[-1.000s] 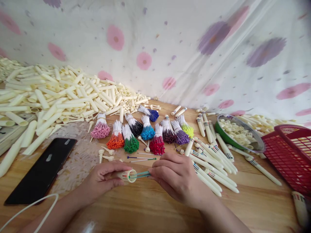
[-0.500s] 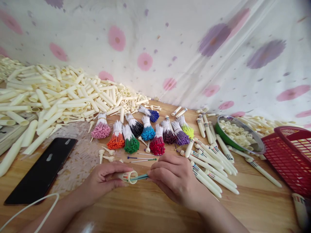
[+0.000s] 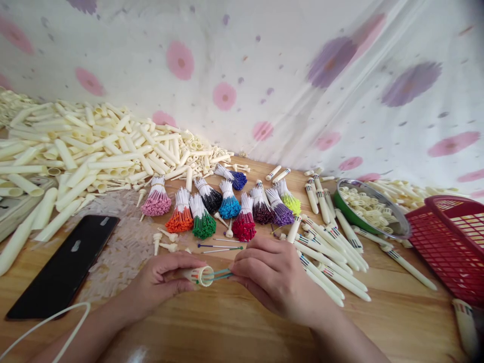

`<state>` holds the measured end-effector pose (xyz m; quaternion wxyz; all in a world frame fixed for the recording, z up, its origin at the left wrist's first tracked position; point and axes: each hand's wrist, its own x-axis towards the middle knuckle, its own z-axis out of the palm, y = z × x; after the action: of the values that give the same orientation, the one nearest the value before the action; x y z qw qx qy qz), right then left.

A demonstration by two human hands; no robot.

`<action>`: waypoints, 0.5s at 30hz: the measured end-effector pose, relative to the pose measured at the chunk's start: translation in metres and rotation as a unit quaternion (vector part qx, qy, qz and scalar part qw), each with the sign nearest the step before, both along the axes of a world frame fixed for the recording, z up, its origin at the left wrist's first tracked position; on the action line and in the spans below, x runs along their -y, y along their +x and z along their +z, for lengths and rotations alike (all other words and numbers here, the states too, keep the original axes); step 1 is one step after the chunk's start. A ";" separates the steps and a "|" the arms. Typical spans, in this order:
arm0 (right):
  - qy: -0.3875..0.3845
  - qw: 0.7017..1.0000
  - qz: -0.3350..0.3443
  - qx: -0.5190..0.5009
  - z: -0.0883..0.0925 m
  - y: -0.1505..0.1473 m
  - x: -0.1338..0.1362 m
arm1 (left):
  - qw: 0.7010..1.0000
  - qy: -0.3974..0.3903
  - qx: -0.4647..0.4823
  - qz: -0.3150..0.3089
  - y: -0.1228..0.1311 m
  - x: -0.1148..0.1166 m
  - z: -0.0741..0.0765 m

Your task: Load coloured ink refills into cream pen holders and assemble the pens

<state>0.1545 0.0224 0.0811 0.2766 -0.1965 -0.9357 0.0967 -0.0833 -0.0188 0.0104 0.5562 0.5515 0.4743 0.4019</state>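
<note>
Black phone [image 3: 56,272], flower-print sheet [image 3: 234,55]

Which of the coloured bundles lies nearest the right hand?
The bright red bundle, just beyond the right hand. Its coloured ends come closest; the dark maroon bundle beside it and all the others lie farther off.

The head camera looks forward and down, close over the table [image 3: 212,333].

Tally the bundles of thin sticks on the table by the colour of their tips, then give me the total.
Pink bundle: 1
Orange bundle: 1
Green bundle: 1
Black bundle: 1
Light blue bundle: 1
Dark blue bundle: 1
Red bundle: 1
Maroon bundle: 1
Purple bundle: 1
Yellow-green bundle: 1
Total: 10
</note>
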 end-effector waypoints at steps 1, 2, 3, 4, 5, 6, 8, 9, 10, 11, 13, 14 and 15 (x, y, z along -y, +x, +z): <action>0.000 1.000 0.001 -0.001 0.000 0.000 0.000 | 1.000 0.002 0.001 0.000 0.000 0.000 0.001; -0.003 1.000 -0.001 -0.002 0.001 0.001 0.000 | 1.000 0.004 0.003 0.000 0.001 0.000 0.001; -0.010 1.000 -0.005 -0.002 0.001 0.002 0.000 | 1.000 0.007 0.006 0.001 0.001 -0.001 0.002; -0.021 1.000 -0.013 -0.001 0.000 0.003 -0.001 | 1.000 0.009 0.010 0.005 0.001 -0.001 0.002; -0.039 0.999 -0.026 0.003 -0.001 0.005 -0.002 | 1.000 0.009 0.017 0.014 0.001 -0.002 0.003; -0.058 0.997 -0.041 0.009 -0.003 0.007 -0.003 | 0.999 0.005 0.023 0.027 0.001 -0.002 0.003; -0.092 0.992 -0.069 0.045 -0.011 0.010 -0.006 | 0.997 -0.009 0.034 0.069 0.001 -0.004 0.003; -0.102 0.989 -0.078 0.076 -0.017 0.011 -0.008 | 0.995 -0.017 0.038 0.092 0.000 -0.005 0.003; -0.105 0.984 -0.085 0.115 -0.024 0.011 -0.010 | 0.992 -0.025 0.042 0.114 0.000 -0.006 0.002; -0.104 0.978 -0.090 0.159 -0.031 0.011 -0.012 | 0.990 -0.031 0.042 0.133 -0.001 -0.007 0.001; -0.099 0.959 -0.108 0.241 -0.046 0.009 -0.015 | 0.986 -0.038 0.035 0.158 -0.001 -0.009 -0.001; -0.096 0.950 -0.123 0.272 -0.052 0.007 -0.016 | 0.986 -0.042 0.026 0.162 -0.001 -0.010 -0.002; -0.094 0.942 -0.138 0.292 -0.057 0.006 -0.016 | 0.985 -0.044 0.016 0.165 -0.001 -0.010 -0.003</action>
<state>0.1606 0.0388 0.0238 -0.0180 -0.3680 -0.9259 0.0833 -0.0848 -0.0087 0.0078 0.5136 0.4345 0.5668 0.4755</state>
